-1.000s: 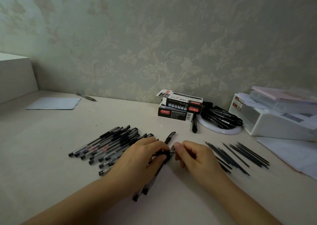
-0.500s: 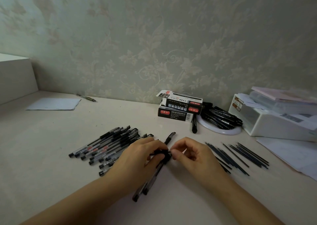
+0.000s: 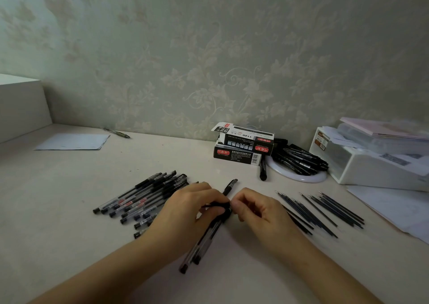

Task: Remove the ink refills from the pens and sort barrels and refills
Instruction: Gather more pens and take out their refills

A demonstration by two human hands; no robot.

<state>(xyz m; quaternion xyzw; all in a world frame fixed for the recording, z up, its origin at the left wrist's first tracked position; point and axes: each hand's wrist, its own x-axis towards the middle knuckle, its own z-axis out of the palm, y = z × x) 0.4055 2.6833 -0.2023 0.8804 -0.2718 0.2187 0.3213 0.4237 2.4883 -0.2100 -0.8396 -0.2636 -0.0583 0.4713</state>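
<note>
While my left hand (image 3: pixel 192 207) curls round the dark grip end of a pen (image 3: pixel 217 205) at frame centre, my right hand (image 3: pixel 257 207) pinches at its tip, fingers bent. Two more pens (image 3: pixel 199 248) lie beneath, pointing lower centre. Capped pens (image 3: pixel 144 198) are piled at centre left; bare refills (image 3: pixel 325 208) lie spread at centre right on the table (image 3: pixel 69 211).

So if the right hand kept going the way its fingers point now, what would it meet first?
The right hand points leftward at the pen gripped by the left hand; it already seems to touch the pen's tip end, then the left fingers, though contact is hard to confirm.
</note>
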